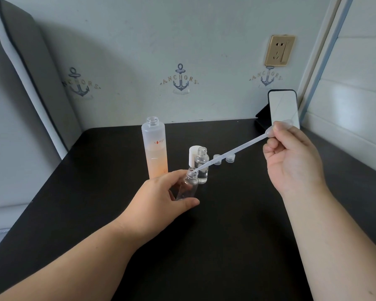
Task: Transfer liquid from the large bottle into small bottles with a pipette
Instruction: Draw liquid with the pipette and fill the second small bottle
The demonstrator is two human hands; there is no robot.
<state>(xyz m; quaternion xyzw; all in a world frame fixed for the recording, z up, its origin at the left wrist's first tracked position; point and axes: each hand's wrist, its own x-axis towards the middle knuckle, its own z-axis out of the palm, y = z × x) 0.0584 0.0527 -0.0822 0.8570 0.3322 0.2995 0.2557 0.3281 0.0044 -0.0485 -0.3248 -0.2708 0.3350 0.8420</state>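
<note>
— What's around? 
— Two caps (223,159) and a phone (283,109) toward the bench (226,213) back edge.
— Bottles?
— Large bottle (155,148) half full; left hand (161,198) fingers grip a small bottle (188,187), right hand (291,157) pinching the pipette (232,152), tip at its mouth.

The table (226,235) is seen as dark, matt and smooth. Frosted translucent plastic forms the large bottle (155,148); clear glossy plastic forms the small bottles (201,166) and pipette (232,151). A brushed gold finish is shown by the socket (279,50).
</note>
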